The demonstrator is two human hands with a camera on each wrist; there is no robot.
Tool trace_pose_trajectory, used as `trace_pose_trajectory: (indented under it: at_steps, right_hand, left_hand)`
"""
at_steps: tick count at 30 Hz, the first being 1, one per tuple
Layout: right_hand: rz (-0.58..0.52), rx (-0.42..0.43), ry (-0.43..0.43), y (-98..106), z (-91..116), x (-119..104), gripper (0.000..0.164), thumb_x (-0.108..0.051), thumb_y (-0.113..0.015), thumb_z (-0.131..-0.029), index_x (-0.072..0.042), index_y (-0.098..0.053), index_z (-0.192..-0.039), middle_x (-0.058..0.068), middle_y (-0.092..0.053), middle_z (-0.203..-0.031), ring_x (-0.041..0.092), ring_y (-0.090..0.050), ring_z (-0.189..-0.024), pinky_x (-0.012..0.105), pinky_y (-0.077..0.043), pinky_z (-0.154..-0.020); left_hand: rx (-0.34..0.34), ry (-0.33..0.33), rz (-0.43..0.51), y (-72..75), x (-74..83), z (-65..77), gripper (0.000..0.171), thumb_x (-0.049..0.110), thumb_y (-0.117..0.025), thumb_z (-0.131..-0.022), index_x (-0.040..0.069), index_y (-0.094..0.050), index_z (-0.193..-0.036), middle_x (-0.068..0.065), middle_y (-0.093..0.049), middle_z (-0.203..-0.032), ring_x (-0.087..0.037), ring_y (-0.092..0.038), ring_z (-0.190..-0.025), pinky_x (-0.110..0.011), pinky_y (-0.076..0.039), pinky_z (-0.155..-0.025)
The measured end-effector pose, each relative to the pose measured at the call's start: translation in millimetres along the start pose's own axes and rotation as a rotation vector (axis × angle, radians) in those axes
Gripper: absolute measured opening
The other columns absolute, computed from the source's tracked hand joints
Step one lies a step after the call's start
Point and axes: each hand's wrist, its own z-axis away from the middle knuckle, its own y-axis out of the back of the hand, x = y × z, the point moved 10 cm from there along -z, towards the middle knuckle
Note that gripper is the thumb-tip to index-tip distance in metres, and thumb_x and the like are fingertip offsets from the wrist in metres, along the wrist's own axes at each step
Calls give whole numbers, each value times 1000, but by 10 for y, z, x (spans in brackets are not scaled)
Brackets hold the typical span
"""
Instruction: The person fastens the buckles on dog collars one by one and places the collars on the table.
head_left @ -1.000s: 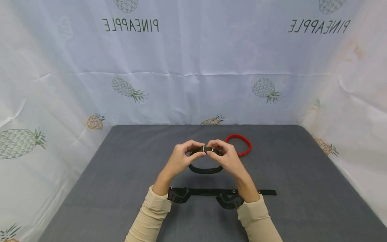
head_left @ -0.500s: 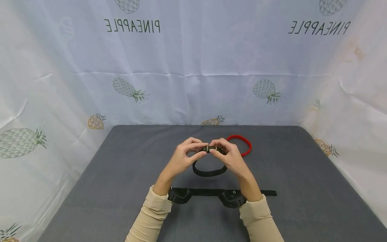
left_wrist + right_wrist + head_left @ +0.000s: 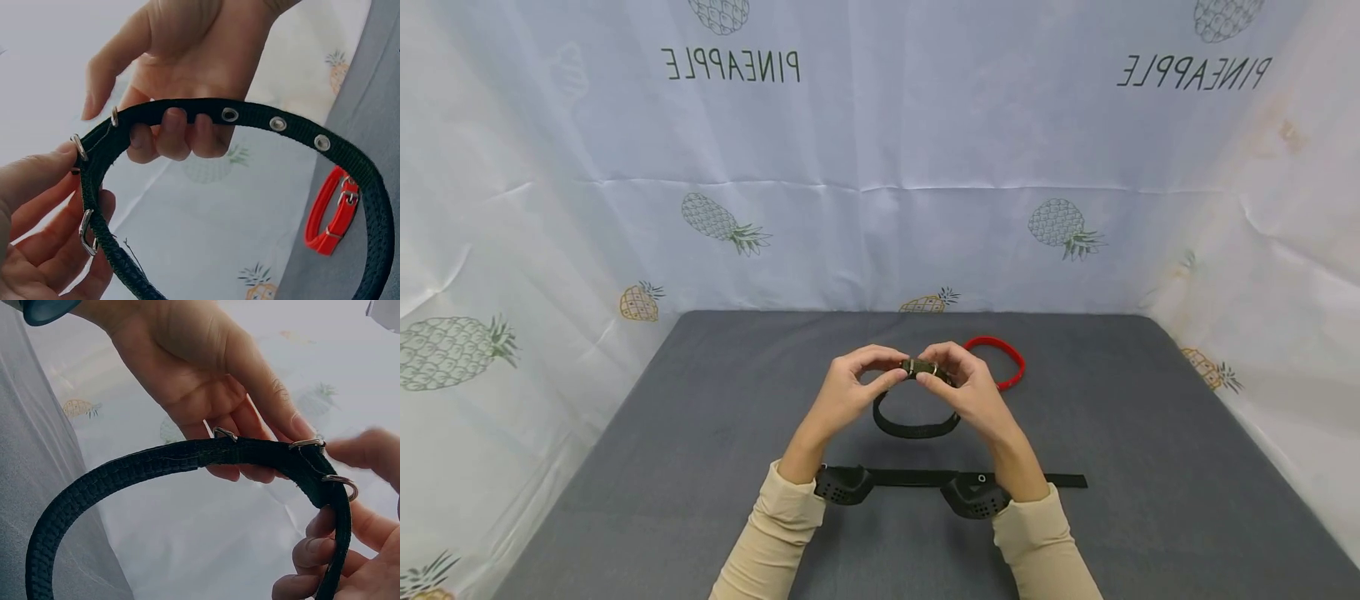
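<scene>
A dark buckled collar [image 3: 916,431] is hanging above the tabletop [image 3: 700,467], left hand [image 3: 842,393] and right hand [image 3: 973,396] pinching it. Toward the tabletop's far edge, a red buckled collar [image 3: 1018,365] is lying, a black strap [image 3: 910,477] well short of that edge.

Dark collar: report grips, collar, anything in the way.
Left grip and right grip both hold dark collar. Collar in a loop. Red collar lies beyond right grip, seemingly not in the way.
</scene>
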Motion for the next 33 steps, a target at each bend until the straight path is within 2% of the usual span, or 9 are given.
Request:
trace_pose_trajectory:
  at_steps: [4, 7, 20, 27, 33]
  right_hand:
    - [-47, -28, -5, -40, -1, 18, 33, -7, -67, -89, 3, -58, -119, -17, -62, -103, 2, -59, -93, 22, -50, -83]
    - [-64, -39, -6, -53, -1, 28, 34, -7, -69, -88, 4, -59, -119, -19, -63, -104, 1, -60, -94, 21, -51, -82]
    - [-14, -24, 19, -31, 5, 1, 30, -7, -72, -85, 4, -65, -113, -19, -62, -94, 2, -56, -77, 19, -47, -68]
    - [6, -25, 12, -41, -1, 9, 29, -7, -70, -87, 4, -63, -113, -21, -63, -97, 1, -58, -83, 20, -49, -72]
    - [-28, -41, 16, -55, -3, 11, 28, -6, -69, -88, 5, -62, -113, -17, -62, -95, 3, -58, -78, 20, -50, -70]
  left_hand:
    - [0, -32, -10, 5, 23, -2, 21, 7, -66, -90, 3, -68, -111, -16, -69, -108, -19, -67, -99, -29, -56, -89]
    - [-2, -65, -13, 3, 51, -5, 21, 6, -66, -89, 2, -69, -110, -16, -69, -107, -21, -66, -99, -32, -56, -89]
    - [9, -150, -11, 2, 132, -1, 20, 1, -70, -85, -3, -72, -105, -18, -68, -102, -21, -63, -95, -28, -55, -83]
    - [21, -146, -58, 8, 132, -4, 18, 3, -71, -84, 1, -72, -103, -15, -68, -103, -22, -64, -95, -35, -56, -84]
    - [27, -128, -90, 23, 113, 0, 17, 4, -71, -85, 3, -71, -102, -13, -68, -103, -22, -64, -98, -30, -55, -87]
